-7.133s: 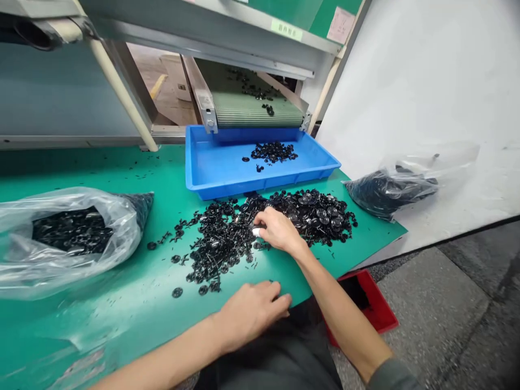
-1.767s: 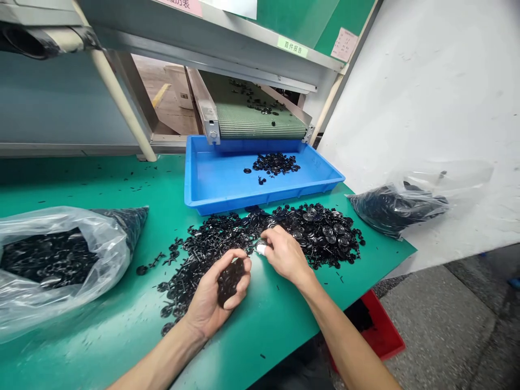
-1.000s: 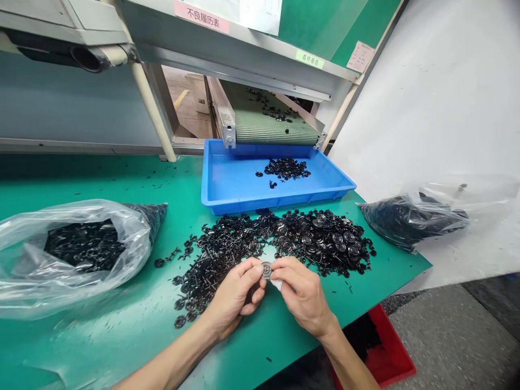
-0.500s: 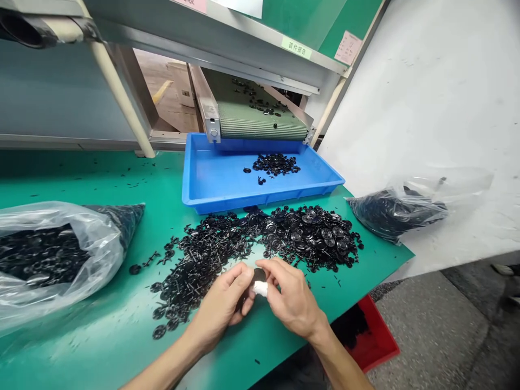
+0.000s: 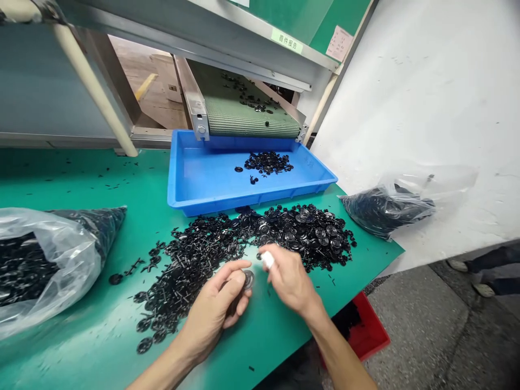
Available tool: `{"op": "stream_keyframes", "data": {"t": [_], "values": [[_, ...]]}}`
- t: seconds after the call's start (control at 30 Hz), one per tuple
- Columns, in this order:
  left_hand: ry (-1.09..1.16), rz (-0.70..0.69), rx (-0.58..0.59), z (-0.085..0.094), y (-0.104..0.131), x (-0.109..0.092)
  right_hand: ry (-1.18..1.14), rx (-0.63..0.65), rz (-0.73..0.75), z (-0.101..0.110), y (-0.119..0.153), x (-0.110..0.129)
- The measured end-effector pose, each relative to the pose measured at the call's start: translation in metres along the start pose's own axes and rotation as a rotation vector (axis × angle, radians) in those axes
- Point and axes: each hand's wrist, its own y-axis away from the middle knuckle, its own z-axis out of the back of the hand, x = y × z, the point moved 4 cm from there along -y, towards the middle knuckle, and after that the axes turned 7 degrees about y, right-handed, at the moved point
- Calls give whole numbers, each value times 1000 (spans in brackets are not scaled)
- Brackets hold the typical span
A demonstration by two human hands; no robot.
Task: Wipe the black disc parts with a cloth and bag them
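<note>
My left hand (image 5: 219, 303) is closed around round black plastic discs (image 5: 249, 280), with the top one showing a ringed face. How many are stacked under the fingers is hidden. To its right, my right hand (image 5: 290, 276) hovers apart from it, fingers curled, with a white wrapping (image 5: 267, 260) on one finger. A small dark piece (image 5: 259, 256) shows by that fingertip; whether it is gripped I cannot tell. Just beyond both hands spreads a heap of black plastic parts (image 5: 203, 244), thin sprue-like bits on the left and ringed discs (image 5: 320, 233) on the right.
A blue tray (image 5: 199, 206) with some black parts stands under the end of a green conveyor belt (image 5: 244, 122). Clear bags of black parts lie left (image 5: 77, 260) and right (image 5: 390, 208). A red bin (image 5: 371, 336) sits below the table's right edge. Someone's shoes (image 5: 483, 290) show far right.
My right hand has moved away from my left, uncovering the ringed disc in it. The view has shifted slightly to the right.
</note>
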Motion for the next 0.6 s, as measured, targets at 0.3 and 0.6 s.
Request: {"op": "stream_keyframes", "data": {"t": [0.3,0.6], "values": [[257,26,56,5,-4,-8,394,-74,-144,13,-21,-23],[228,19,46,0,-5,-9,-210,-130,-70,12,-10,-20]]}}
